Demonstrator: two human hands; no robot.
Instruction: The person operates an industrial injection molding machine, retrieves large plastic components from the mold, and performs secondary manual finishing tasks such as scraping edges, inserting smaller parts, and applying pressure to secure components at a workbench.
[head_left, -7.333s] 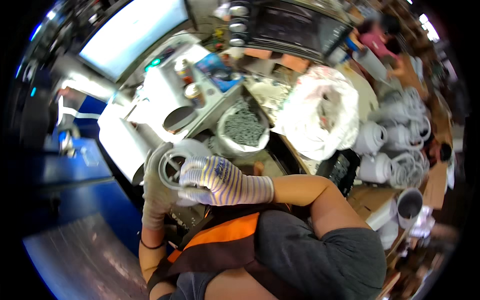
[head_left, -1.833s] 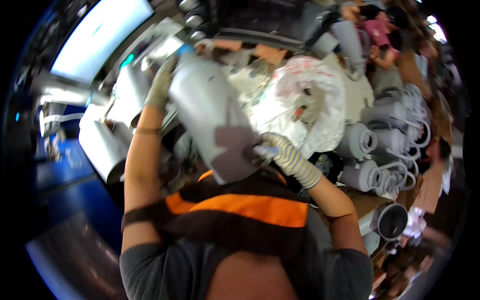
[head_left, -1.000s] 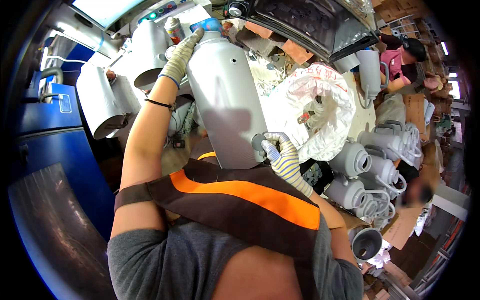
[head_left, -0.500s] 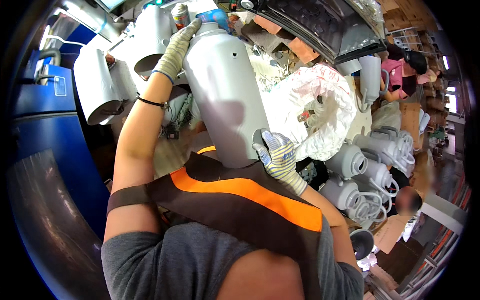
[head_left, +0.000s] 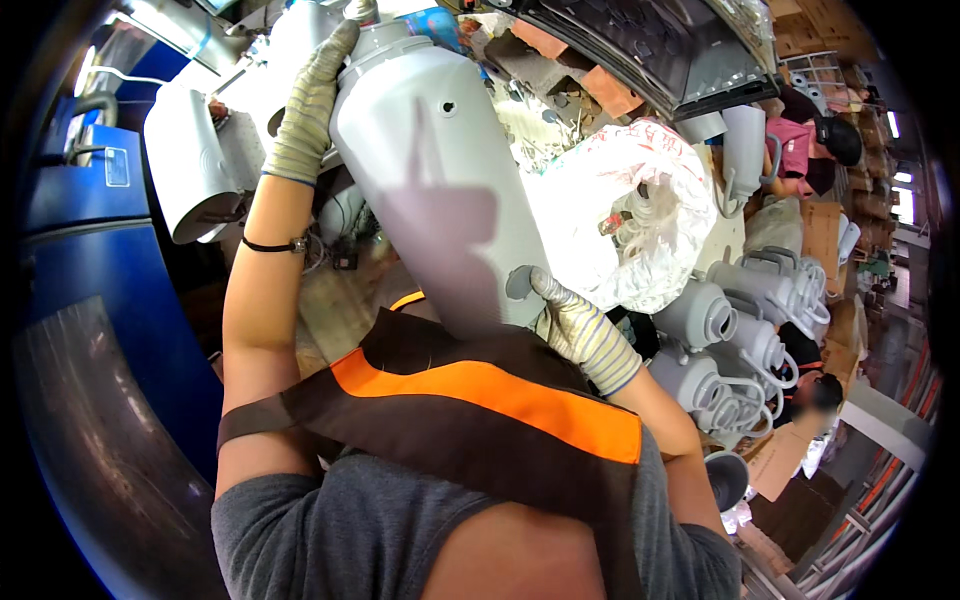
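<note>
A large pale grey flask body [head_left: 410, 170], with a narrow neck and a small round hole in its shoulder, lies tilted in front of me, its base against my apron [head_left: 480, 390]. My left hand [head_left: 318, 95], in a striped work glove, is closed round its neck end. Down at the base, my gloved right hand [head_left: 590, 340] grips the side, its thumb beside a darker grey round disc [head_left: 519, 283]. Whether that disc is loose or part of the wall I cannot tell. The fingers under the flask are hidden.
A white plastic bag [head_left: 640, 220] with small parts stands right of the flask. Several grey jugs with handles [head_left: 700, 315] crowd the right. A black open-fronted case [head_left: 650, 50] lies at the far side. Grey shells [head_left: 190, 165] and a blue machine [head_left: 100, 300] are left. Co-workers [head_left: 795, 150] sit beyond.
The flask's neck end has shifted left and slightly away with my left hand. My right hand has changed its hold at the base, showing more of the disc.
</note>
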